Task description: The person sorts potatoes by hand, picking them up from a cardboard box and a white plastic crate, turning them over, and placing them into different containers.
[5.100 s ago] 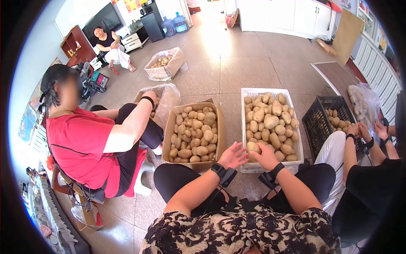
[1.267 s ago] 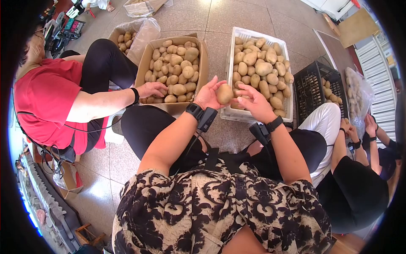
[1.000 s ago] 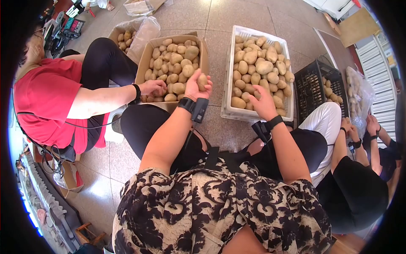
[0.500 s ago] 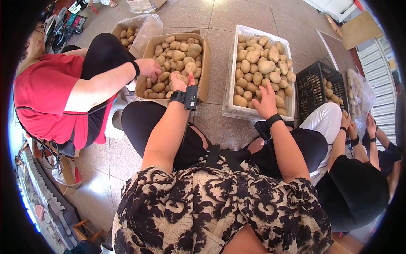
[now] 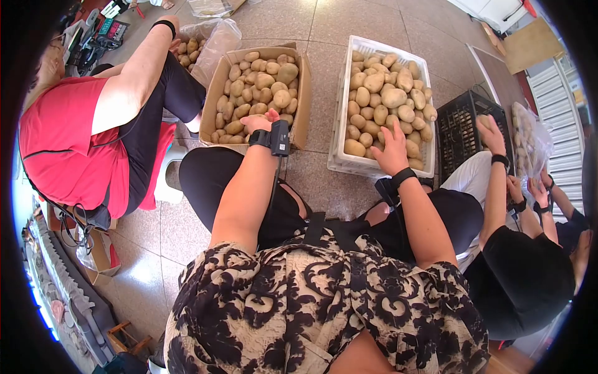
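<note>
My left hand (image 5: 258,121) is at the near edge of a cardboard box (image 5: 302,103) full of potatoes (image 5: 264,81). Its palm faces away, and whether it holds a potato is hidden. My right hand (image 5: 392,151) rests with fingers spread on the potatoes (image 5: 393,97) heaped in a white plastic crate (image 5: 339,140), near its front edge. Both wrists wear black bands, and a small dark device sits on the left one.
A co-worker in red (image 5: 68,137) reaches to a bag of potatoes (image 5: 189,53) at the upper left. Right of the white crate, another person's hand (image 5: 492,134) is over a black crate (image 5: 455,131). A plastic bag of potatoes (image 5: 526,140) stands farther right.
My left hand has turned over and moved slightly left; my right hand stays put. The co-worker's hand has left the cardboard box for the bag behind. The right-hand person's hand has risen over the black crate.
</note>
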